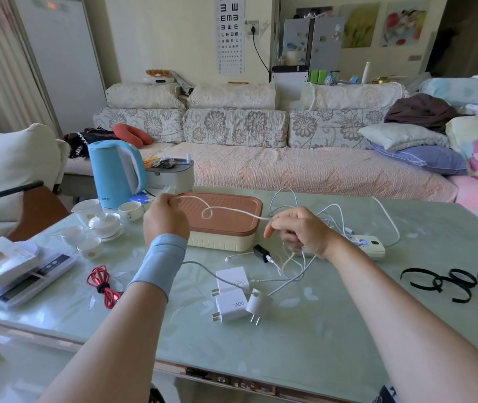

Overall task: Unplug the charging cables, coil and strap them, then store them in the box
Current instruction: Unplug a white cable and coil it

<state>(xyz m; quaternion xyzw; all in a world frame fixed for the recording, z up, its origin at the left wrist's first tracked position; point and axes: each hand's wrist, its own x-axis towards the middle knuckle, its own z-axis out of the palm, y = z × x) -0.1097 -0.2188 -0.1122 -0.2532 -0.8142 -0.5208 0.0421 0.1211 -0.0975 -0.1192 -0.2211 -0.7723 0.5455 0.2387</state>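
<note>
Centrally, raised over green table (pixel 319 344) btwn both hands: white cable (pixel 239 212), small loop mid-span, above lidded box (pixel 223 238). L hand (pixel 166 218) fisted round one end; R hand (pixel 299 231) pinching the other stretch, white loops dangling below. On tabletop: white chargers (pixel 232 296), strapped red cable (pixel 102 283) left, black straps (pixel 450 282) right, power strip (pixel 370 247).

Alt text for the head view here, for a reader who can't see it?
The left hand and right hand hold a white cable stretched between them over a closed brown-lidded box on a green table. A strapped red cable coil, white chargers, loose white cables, a power strip and black straps lie around it.
</note>
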